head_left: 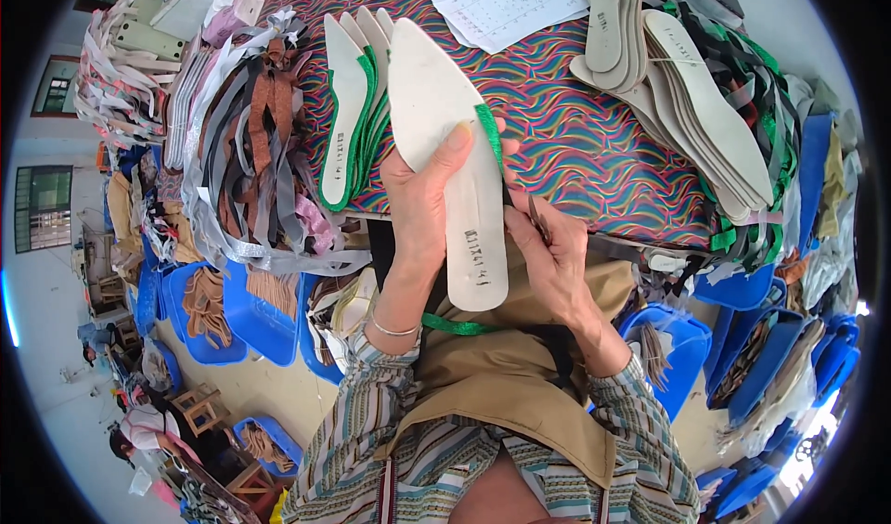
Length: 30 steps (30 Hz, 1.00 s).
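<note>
A white pointed insole (477,213) is held up in front of me, printed side showing. My left hand (422,190) is closed around its middle, thumb flat on top and fingers underneath. Green edging tape (487,132) lies along part of its right edge. My right hand (554,255) is closed beside that edge, thumb and fingers pinched near the insole. A slim dark metal tool (537,216) sticks out between its fingers; its exact kind is hard to make out. Below the heel, a green tape length (455,325) lies across my lap.
Several insoles with green edging (345,139) lie left on the patterned tabletop (557,153). Stacked plain insoles (710,106) and paper sheets (509,6) are to the right and behind. Bundled strips (251,143) hang at the left. Blue bins (264,324) stand below on the floor.
</note>
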### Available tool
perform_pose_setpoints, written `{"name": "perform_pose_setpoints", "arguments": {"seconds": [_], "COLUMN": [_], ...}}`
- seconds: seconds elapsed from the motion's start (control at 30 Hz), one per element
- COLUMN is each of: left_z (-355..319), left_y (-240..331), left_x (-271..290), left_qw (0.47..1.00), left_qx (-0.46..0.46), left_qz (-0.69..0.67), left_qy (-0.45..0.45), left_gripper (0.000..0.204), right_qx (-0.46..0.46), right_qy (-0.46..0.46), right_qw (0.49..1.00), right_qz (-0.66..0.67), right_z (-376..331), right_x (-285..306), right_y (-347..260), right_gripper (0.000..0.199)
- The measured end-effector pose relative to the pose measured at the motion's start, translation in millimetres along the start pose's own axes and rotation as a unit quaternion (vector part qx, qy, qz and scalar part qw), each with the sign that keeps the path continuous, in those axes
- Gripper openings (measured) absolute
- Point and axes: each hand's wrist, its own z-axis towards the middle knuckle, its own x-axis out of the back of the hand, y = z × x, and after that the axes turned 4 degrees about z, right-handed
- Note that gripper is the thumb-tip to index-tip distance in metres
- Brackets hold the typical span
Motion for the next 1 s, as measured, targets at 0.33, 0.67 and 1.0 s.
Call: {"name": "perform_pose_setpoints", "arguments": {"seconds": [0.33,0.67,1.0], "left_z": [5,10,-16], "left_y": [-19,-11,-18], "left_x": [6,24,9], "left_qw": [0.999,0.96,0.978], "left_qx": [-0.043,0.116,0.124], "left_qz": [0.009,-0.175,-0.003], "left_qy": [0.01,-0.184,-0.166], "left_gripper": [0.029,0.025,0.013], "right_qx": [0.097,0.098,-0.076], "right_qy": [0.038,-0.01,-0.089], "right_qw": [0.995,0.994,0.983], "right_qz": [0.007,-0.042,0.143], "right_z": [44,7,65], "right_x": [-4,20,30], "right_y": [11,22,-14], "right_gripper": [0.017,0.018,0.008]}}
